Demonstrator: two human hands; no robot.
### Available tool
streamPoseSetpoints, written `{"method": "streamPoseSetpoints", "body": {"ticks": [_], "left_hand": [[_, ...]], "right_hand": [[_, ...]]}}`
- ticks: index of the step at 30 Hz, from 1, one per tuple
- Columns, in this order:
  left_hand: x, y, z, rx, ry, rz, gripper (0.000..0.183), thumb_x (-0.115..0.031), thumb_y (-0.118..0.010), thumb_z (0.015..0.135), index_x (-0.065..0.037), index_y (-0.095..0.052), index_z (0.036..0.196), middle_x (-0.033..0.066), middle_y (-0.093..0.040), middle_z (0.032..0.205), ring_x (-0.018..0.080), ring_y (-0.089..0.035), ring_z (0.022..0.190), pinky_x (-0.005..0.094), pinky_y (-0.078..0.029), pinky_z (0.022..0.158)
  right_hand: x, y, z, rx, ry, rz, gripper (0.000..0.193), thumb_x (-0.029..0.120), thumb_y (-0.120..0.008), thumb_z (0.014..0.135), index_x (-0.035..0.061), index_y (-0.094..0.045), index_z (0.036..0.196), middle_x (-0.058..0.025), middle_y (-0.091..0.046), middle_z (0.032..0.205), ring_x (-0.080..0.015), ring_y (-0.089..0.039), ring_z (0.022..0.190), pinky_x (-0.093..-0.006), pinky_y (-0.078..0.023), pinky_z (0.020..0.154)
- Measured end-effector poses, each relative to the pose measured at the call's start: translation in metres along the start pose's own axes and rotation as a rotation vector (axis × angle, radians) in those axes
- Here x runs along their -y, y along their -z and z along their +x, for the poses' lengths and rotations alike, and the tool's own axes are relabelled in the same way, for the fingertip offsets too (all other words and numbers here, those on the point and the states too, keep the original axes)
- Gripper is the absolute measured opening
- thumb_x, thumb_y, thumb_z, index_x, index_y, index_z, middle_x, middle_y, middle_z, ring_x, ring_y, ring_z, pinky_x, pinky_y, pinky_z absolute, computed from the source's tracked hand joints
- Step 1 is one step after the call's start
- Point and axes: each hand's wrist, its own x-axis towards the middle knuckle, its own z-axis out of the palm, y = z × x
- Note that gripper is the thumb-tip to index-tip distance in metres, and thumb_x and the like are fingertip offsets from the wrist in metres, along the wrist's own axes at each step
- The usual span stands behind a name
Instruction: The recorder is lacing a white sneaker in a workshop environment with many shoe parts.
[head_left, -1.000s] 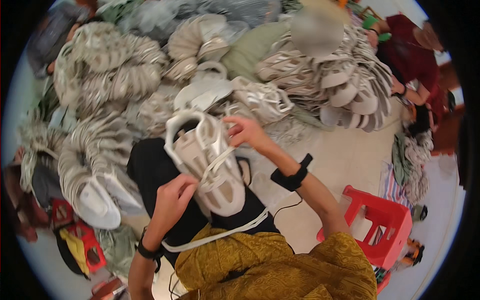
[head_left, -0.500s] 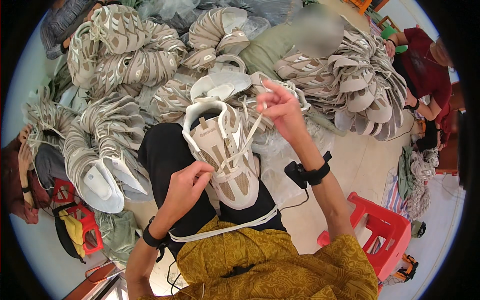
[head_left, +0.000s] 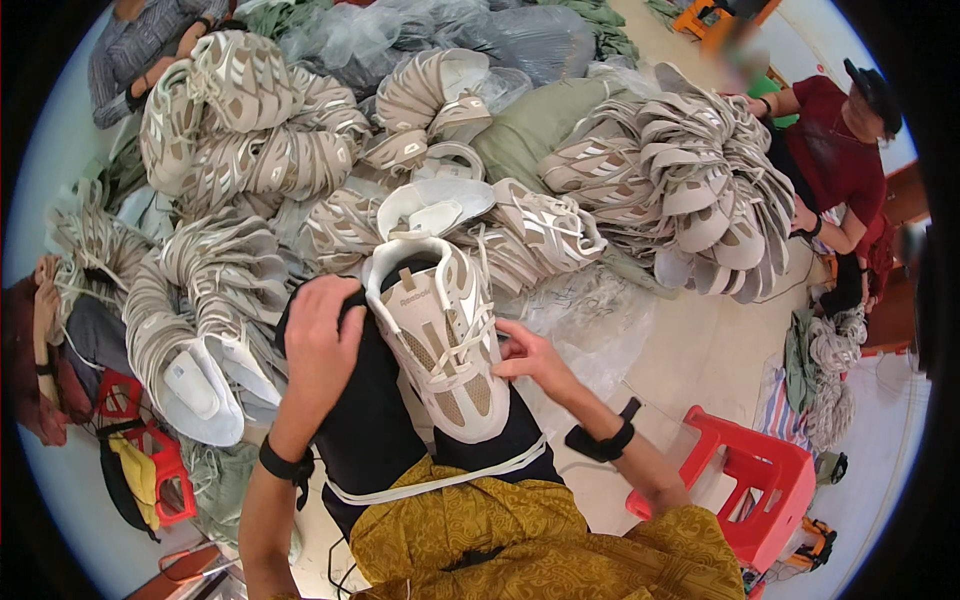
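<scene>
A beige and white sneaker upper [head_left: 438,335] lies across my thighs with its toe toward me and its padded collar away. A pale lace [head_left: 464,350] is threaded through its lower eyelets, and more lace lies up one side. My left hand [head_left: 322,340] is over my left knee beside the collar, fingers bent and thumb apart, with nothing visible in it. At the upper's right side, my right hand [head_left: 538,362] touches the edge with its fingertips. Its thumb and forefinger are apart; the other fingers are partly hidden.
Stacked shoe uppers [head_left: 245,140] heap in front, with a large bundle [head_left: 720,185] at the right beside a co-worker in dark red [head_left: 835,150]. A red plastic stool [head_left: 745,480] stands to my right. Clear plastic sheeting [head_left: 580,320] lies on the floor. Other people sit at the left.
My right hand has come down from above the upper, where it pulled the lace up, to its right side. My left hand has left the toe area and moved up beside the collar.
</scene>
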Motion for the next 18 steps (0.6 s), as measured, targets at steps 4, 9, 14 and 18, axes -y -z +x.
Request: {"method": "streamPoseSetpoints", "body": {"ticks": [4, 9, 14, 18], "left_hand": [[0.029, -0.014, 0.007, 0.083, 0.032, 0.02, 0.023, -0.004, -0.062, 0.075, -0.003, -0.059, 0.098, 0.0146, -0.059, 0.101, 0.033, -0.053, 0.1, 0.0406, -0.04, 0.088], [0.033, -0.012, -0.001, 0.082, -0.021, 0.093, 0.022, -0.001, -0.061, 0.072, -0.003, -0.058, 0.094, 0.0139, -0.059, 0.098, 0.0331, -0.053, 0.101, 0.0414, -0.04, 0.089], [0.031, -0.014, -0.002, 0.068, -0.058, 0.079, 0.02, 0.001, -0.059, 0.073, -0.002, -0.057, 0.092, 0.0131, -0.059, 0.097, 0.033, -0.053, 0.101, 0.0421, -0.039, 0.089], [0.033, -0.014, -0.002, 0.072, -0.03, 0.1, 0.018, 0.002, -0.058, 0.073, -0.002, -0.057, 0.09, 0.0134, -0.059, 0.097, 0.0328, -0.053, 0.102, 0.0419, -0.038, 0.089]], "right_hand": [[0.021, -0.023, 0.011, -0.145, 0.253, 0.486, 0.074, 0.001, -0.065, 0.068, -0.0012, -0.034, 0.135, -0.0109, -0.059, 0.107, -0.0177, -0.057, 0.093, -0.0285, -0.045, 0.084], [0.025, -0.034, 0.038, 0.02, 0.199, 0.696, 0.067, 0.0, -0.064, 0.065, 0.0005, -0.042, 0.129, -0.0082, -0.057, 0.114, -0.0188, -0.057, 0.101, -0.0307, -0.045, 0.09], [0.039, -0.041, 0.036, 0.061, 0.238, 0.703, 0.066, -0.001, -0.064, 0.065, 0.0004, -0.043, 0.127, -0.0077, -0.058, 0.111, -0.0178, -0.058, 0.096, -0.0303, -0.047, 0.086], [0.075, -0.039, 0.044, -0.002, 0.36, 0.589, 0.066, 0.001, -0.064, 0.064, 0.0007, -0.044, 0.127, -0.0072, -0.058, 0.109, -0.0169, -0.059, 0.093, -0.0292, -0.047, 0.082]]}}
